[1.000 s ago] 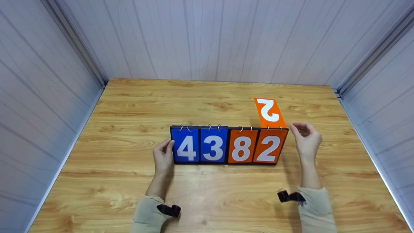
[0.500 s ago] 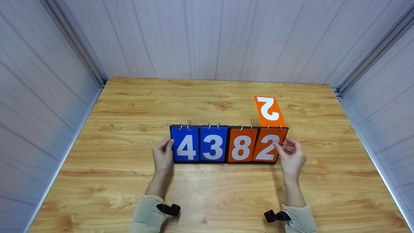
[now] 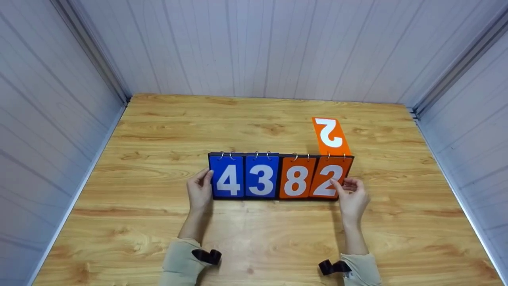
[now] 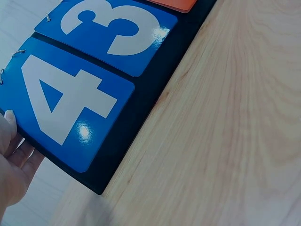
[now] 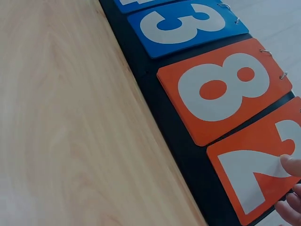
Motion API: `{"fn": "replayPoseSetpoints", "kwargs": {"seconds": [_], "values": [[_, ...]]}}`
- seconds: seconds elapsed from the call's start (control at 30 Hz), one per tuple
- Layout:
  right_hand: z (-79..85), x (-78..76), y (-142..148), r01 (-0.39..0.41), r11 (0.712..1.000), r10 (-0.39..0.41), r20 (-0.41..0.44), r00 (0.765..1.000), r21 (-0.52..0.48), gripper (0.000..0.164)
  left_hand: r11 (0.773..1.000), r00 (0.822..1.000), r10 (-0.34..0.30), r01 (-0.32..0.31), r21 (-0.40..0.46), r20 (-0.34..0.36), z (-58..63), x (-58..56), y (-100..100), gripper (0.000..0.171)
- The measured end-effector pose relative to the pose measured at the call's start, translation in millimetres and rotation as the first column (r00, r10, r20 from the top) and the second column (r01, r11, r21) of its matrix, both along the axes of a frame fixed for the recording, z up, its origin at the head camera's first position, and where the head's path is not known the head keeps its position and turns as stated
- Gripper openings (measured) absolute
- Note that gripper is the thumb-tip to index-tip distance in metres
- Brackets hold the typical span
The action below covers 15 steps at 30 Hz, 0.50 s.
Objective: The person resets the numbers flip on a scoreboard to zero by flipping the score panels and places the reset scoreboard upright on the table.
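Observation:
A black flip scoreboard (image 3: 279,178) stands tilted on the table and reads 4, 3, 8, 2. Its first two cards are blue, among them the 4 card (image 4: 113,89); the 8 card (image 5: 188,120) and 2 card (image 5: 221,146) are orange. Another orange card (image 3: 322,137) with a 2 hangs flipped over behind the top rings. My left hand (image 3: 199,194) grips the board's left edge, thumb in front and fingers behind. At the right edge, my right hand (image 3: 354,202) holds the board, its thumb on the front 2 card and its fingers beyond the edge, partly hidden.
The scoreboard rests on a wood-grain table (image 3: 158,131). Pale panelled walls (image 3: 254,47) enclose the table at the back and on both sides. A black strap with a small camera (image 3: 208,257) sits on each sleeve.
My right hand has moved from beside the board's upper right corner leftward and down, and now holds its right edge. My left hand and the board have stayed put.

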State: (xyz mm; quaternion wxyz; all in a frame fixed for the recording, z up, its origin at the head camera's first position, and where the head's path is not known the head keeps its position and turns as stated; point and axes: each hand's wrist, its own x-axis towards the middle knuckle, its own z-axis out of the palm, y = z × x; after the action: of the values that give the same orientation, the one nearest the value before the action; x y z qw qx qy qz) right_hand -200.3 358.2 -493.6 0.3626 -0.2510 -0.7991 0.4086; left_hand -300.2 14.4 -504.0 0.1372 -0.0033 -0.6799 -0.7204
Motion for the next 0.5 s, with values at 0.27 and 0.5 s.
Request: {"fn": "replayPoseSetpoints", "kwargs": {"seconds": [0.27,0.5], "values": [[-4.0,0.9,-2.2,0.015,1.000,-0.015,-0.003,1.000,-0.002,0.031,0.999,1.000,0.024,-0.025,-0.032,-0.017,0.1,0.0,1.3,0.015],[0.6,9.8,-0.2,0.024,0.999,-0.024,0.026,0.999,0.035,0.023,0.999,0.999,0.030,-0.029,-0.016,0.030,1.4,0.8,1.3,0.015]]}}
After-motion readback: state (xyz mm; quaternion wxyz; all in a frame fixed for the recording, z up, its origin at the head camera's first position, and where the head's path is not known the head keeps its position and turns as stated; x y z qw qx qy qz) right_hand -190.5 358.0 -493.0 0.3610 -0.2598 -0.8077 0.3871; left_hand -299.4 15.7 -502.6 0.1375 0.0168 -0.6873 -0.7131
